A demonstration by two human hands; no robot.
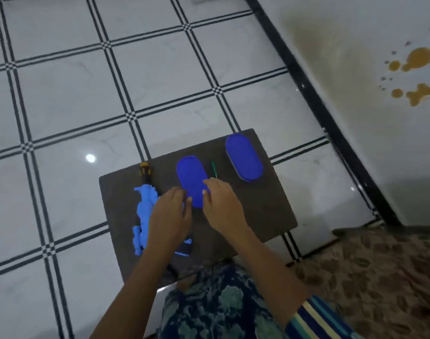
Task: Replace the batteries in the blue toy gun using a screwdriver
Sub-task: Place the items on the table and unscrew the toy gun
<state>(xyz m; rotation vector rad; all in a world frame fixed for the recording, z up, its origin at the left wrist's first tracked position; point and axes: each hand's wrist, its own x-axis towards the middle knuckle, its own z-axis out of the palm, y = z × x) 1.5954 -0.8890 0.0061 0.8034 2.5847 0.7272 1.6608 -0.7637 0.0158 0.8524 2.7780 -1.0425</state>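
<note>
my left hand (171,214) and right hand (222,204), fingers curled, grip near end of blue oval box (191,174). blue toy gun (145,206) lies left on mat (270,204), green screwdriver (214,168) right. risk: lid pops, contents scatter.

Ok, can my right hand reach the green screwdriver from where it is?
Probably yes: the green screwdriver lies uncovered on the board, just beyond the right hand, which touches the nearer blue box; nothing sits between them.
</note>
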